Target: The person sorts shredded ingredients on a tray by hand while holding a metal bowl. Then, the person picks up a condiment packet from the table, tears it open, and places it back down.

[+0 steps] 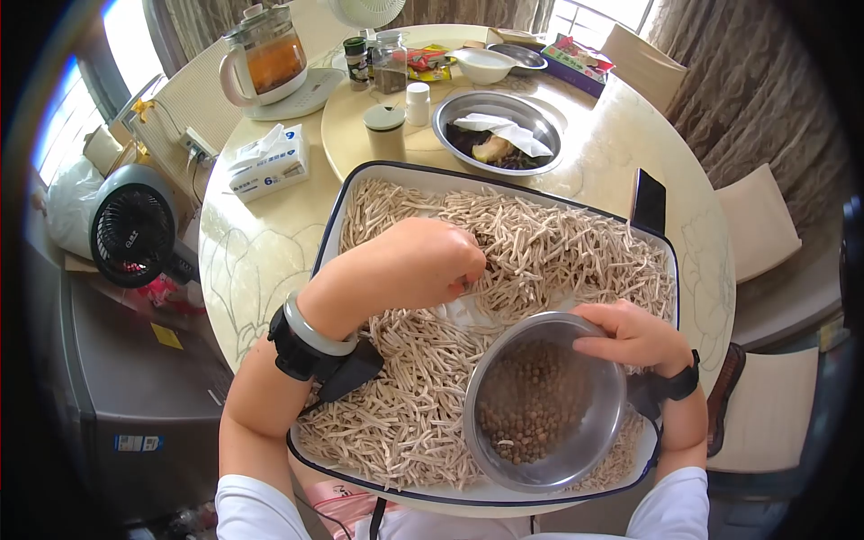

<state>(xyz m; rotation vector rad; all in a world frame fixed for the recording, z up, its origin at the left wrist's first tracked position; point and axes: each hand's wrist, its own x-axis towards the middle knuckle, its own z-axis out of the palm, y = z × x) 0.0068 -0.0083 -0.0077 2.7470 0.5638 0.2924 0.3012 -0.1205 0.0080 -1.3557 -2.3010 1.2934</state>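
Pale sticks (409, 409), heaped in 1 white tray (423, 177), 1 tilted steel bowl (601, 396) over it, w/ brown bits (531, 414)

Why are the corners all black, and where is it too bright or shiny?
Head view: black corners, probably from a round, wide lens that also seems to bend the edges; the window at top left glows washed-out white; glare whitens the table right of the bowl with tissue.
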